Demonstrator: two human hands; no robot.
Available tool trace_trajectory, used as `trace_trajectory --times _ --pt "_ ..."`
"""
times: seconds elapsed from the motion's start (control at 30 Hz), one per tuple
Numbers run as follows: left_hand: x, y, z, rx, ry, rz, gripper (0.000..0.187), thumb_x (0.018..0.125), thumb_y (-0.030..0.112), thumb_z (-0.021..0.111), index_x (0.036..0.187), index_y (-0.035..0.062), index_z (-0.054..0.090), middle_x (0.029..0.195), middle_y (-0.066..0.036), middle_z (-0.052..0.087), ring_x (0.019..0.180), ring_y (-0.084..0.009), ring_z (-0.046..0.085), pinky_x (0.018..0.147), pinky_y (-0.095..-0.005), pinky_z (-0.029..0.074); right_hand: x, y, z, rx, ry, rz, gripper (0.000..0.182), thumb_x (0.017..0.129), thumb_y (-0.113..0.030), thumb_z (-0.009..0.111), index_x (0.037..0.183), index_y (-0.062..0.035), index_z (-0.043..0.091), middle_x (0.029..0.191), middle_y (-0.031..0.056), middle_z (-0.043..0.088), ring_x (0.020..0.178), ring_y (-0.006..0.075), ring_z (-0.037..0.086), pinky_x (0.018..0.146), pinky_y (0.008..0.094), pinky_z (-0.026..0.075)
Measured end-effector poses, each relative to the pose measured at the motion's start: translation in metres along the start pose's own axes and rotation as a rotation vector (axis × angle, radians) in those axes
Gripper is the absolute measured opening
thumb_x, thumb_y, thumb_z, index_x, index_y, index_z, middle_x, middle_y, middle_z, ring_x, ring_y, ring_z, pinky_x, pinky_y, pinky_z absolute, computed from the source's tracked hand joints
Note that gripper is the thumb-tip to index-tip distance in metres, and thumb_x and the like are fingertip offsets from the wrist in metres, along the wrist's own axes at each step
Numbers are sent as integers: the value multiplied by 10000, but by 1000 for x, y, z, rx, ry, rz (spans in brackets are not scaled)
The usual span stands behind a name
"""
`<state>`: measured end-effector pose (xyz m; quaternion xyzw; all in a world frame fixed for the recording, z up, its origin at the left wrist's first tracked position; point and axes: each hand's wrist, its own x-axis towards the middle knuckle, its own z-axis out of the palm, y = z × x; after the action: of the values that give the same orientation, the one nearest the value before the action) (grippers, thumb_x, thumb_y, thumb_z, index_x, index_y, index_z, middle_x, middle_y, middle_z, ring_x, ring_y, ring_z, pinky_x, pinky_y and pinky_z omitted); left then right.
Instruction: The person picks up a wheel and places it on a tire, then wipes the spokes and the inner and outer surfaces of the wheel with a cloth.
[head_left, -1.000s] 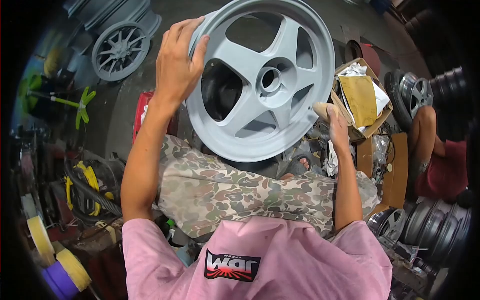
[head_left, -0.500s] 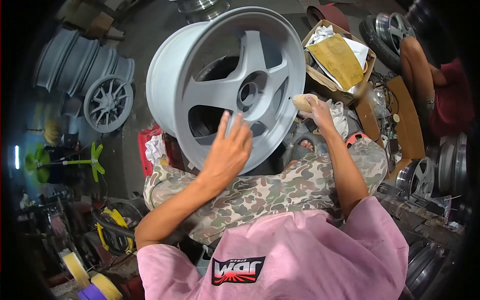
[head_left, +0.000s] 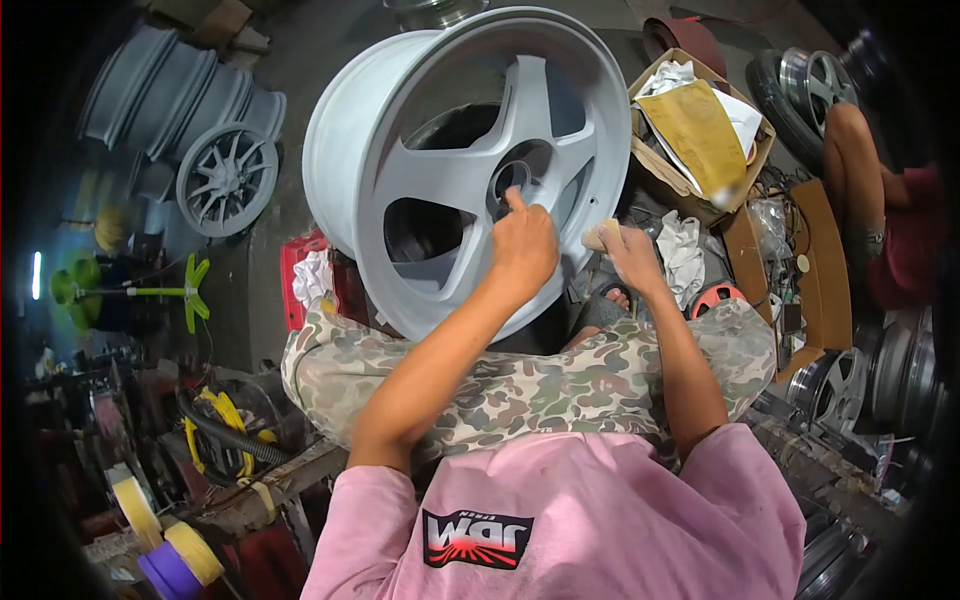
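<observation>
A large grey five-spoke wheel rim (head_left: 400,170) stands tilted in front of my knees. My left hand (head_left: 525,250) is over its lower spokes, one finger stretched to the centre hole and the others bent, with nothing visible in it. Beside the rim's lower right edge, my right hand (head_left: 628,255) grips a small beige pad (head_left: 600,236) between thumb and fingers. The pad lies close to the rim lip; whether they touch is unclear.
An open carton (head_left: 755,165) with papers stands right of the rim. White cloth (head_left: 680,258) lies below it. Grey rims (head_left: 150,95) are stacked at left, near a green fan (head_left: 195,292). Another person's leg (head_left: 850,160) shows at far right.
My left hand has moved up and right to the hub, its fingers now more bent. My right hand has lowered slightly with the pad. The view has shifted a little.
</observation>
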<state>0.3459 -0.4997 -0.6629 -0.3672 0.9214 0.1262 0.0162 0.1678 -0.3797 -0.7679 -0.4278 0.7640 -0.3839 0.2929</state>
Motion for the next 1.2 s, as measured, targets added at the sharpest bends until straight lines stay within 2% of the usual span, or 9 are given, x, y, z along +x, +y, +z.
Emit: trace_trajectory --times 0.33,0.4,0.5,0.57,0.7,0.8,0.87,1.03,1.2 --pt "42 11 25 -709 362 -282 245 941 197 674 1071 -10 700 1400 -390 379 918 -475 710 883 -494 581 -3 -13 10 61 -129 120 494 1008 -449 566 1069 8 743 691 136 669 615 216 621 636 423 519" --pt "41 22 17 -1503 457 -369 177 958 150 663 1050 23 744 1297 -274 560 903 -321 713 814 -378 567 -3 -14 9 45 -135 134 481 1014 -438 562 1085 0 747 718 138 684 634 209 623 658 413 525" --pt "-10 33 5 -1032 575 -44 181 957 48 631 1094 32 749 1037 -196 686 861 -248 706 771 -327 556 0 1 13 126 -75 107 450 1022 -400 557 1116 -7 753 781 142 717 686 204 643 707 393 532" --pt "-51 32 -9 -937 341 241 168 946 69 662 1085 31 749 853 -129 712 839 -229 701 764 -345 555 4 6 16 219 -13 66 431 1026 -374 556 1132 -6 755 817 145 735 719 205 661 734 383 534" --pt "-112 20 -55 -814 401 243 153 933 71 690 1068 36 755 861 -139 726 730 -254 674 708 -360 535 14 1 22 227 80 91 412 1019 -304 558 1152 39 743 903 139 764 813 191 697 796 351 536" --pt "-155 -12 -84 -749 267 -14 178 959 160 692 976 -1 768 747 -117 717 616 -278 643 656 -369 523 21 12 66 683 51 202 446 1013 -298 550 1113 112 697 951 95 733 883 161 652 796 322 504" --pt "-180 -30 -93 -492 -311 -251 351 993 289 673 880 -29 770 627 -84 688 538 -264 621 616 -376 511 25 18 90 680 56 214 438 1014 -309 549 1066 101 694 912 62 695 860 144 614 789 317 482" --pt "-203 -65 -26 -524 -217 -483 444 994 358 679 844 -51 764 649 -187 696 588 -269 681 618 -366 512 25 -2 91 685 21 288 547 1041 -487 546 826 11 622 816 -28 562 783 125 472 769 294 418" --pt "-188 -61 -23 -418 121 -469 314 955 237 731 936 -76 744 851 -211 760 709 -320 724 715 -408 548 18 -16 89 382 113 283 662 1047 -554 481 787 50 558 638 100 504 662 212 495 670 414 430"
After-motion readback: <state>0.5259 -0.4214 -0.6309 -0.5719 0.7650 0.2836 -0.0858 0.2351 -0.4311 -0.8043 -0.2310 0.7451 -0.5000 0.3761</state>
